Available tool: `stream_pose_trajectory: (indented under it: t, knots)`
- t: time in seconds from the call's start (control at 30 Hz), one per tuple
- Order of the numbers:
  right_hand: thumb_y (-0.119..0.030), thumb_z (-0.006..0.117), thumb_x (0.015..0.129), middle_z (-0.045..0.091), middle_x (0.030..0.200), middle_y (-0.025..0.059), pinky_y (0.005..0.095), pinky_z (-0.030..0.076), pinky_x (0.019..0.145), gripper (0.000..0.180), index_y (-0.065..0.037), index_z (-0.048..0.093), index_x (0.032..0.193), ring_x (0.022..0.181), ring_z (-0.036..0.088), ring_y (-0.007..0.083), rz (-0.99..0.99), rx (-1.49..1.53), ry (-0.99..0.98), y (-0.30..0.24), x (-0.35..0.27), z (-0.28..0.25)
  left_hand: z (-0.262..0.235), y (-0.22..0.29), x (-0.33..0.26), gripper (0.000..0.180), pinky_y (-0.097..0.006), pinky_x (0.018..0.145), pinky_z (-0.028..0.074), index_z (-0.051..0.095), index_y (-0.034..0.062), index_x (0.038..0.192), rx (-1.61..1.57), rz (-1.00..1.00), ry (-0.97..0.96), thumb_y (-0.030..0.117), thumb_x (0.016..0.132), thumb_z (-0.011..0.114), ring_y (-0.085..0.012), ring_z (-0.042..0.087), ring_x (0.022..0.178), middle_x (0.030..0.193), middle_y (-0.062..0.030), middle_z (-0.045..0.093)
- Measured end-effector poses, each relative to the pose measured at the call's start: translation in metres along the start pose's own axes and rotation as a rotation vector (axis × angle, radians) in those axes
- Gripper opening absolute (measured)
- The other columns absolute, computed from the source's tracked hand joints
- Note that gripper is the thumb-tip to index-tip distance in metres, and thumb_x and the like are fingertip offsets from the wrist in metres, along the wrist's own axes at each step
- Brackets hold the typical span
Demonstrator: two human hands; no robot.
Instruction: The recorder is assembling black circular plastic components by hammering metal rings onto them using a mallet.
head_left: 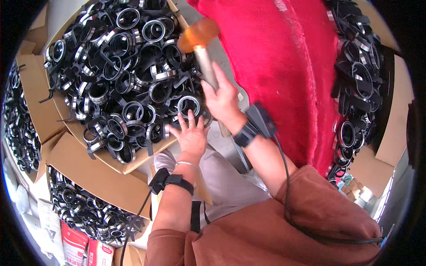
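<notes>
My right hand (pixel 223 98) is wrapped round the pale wooden handle of a mallet (pixel 205 64). The mallet's orange, translucent head points up and away, over the right edge of a big cardboard box. To the left, my left hand (pixel 193 136) has its fingers spread at the box's near right corner. Its fingertips reach a black ring part with a silver metal rim (pixel 188 97); whether they press on it I cannot tell. Many similar black and silver ring parts (pixel 116 82) with black tabs are heaped in the box.
A large red cloth-covered surface (pixel 275 66) stands to the right of the box. Beyond it lie more ring parts (pixel 361 80) beside cardboard. Other boxes of ring parts (pixel 84 208) are at the left. Red and white bags (pixel 73 239) sit lower left. Cables run from both wrist straps.
</notes>
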State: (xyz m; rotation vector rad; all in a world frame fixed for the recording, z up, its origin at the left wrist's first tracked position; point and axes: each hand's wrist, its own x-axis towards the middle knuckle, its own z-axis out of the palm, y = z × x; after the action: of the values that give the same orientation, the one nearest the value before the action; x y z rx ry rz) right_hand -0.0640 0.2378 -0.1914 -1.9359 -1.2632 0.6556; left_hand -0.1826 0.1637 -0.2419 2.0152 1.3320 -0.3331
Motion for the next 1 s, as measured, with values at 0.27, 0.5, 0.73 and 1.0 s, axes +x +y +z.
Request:
stream_pose_trajectory:
  t: [0.27,0.5,0.73,1.0]
  knots:
    - [-0.008,0.062,0.079,0.060,0.101,0.0263,0.0395,0.049,0.080,0.049,-0.002,0.046,0.125,0.097,0.060,0.0377,0.010,-0.026,-0.116,-0.003,-0.014,-0.017,-0.006,0.003,0.016,0.056,-0.064,0.094,0.028,0.055,0.0261,0.121,-0.051,-0.121,0.085,0.053,0.072,0.064,-0.0447,0.028,0.127,0.133,-0.0158,0.042]
    - [-0.010,0.062,0.079,0.059,0.099,0.0250,0.0391,0.049,0.078,0.051,-0.001,0.043,0.126,0.089,0.061,0.0343,0.203,0.089,-0.138,-0.041,-0.094,-0.089,-0.019,-0.029,-0.054,0.052,-0.066,0.094,0.025,0.058,0.0123,0.110,0.090,0.008,0.172,0.040,0.069,0.072,-0.0372,0.025,0.130,0.138,-0.0171,0.034]
    - [-0.010,0.062,0.081,0.059,0.107,0.0239,0.0370,0.047,0.083,0.049,0.000,0.044,0.126,0.099,0.061,0.0322,0.296,0.011,-0.277,-0.035,-0.183,-0.136,-0.016,-0.076,-0.136,0.034,-0.049,0.093,0.037,0.061,0.0070,0.101,0.092,0.065,0.009,0.029,0.076,0.065,-0.0312,0.047,0.110,0.115,-0.0132,0.054]
    - [-0.006,0.058,0.077,0.058,0.098,0.0227,0.0451,0.047,0.071,0.048,-0.005,0.045,0.123,0.087,0.057,0.0398,0.316,-0.164,-0.159,0.016,-0.155,-0.049,-0.049,-0.097,-0.192,0.035,-0.044,0.090,0.041,0.060,0.0062,0.106,0.153,0.058,-0.344,0.030,0.081,0.060,-0.0303,0.051,0.108,0.110,-0.0132,0.058]
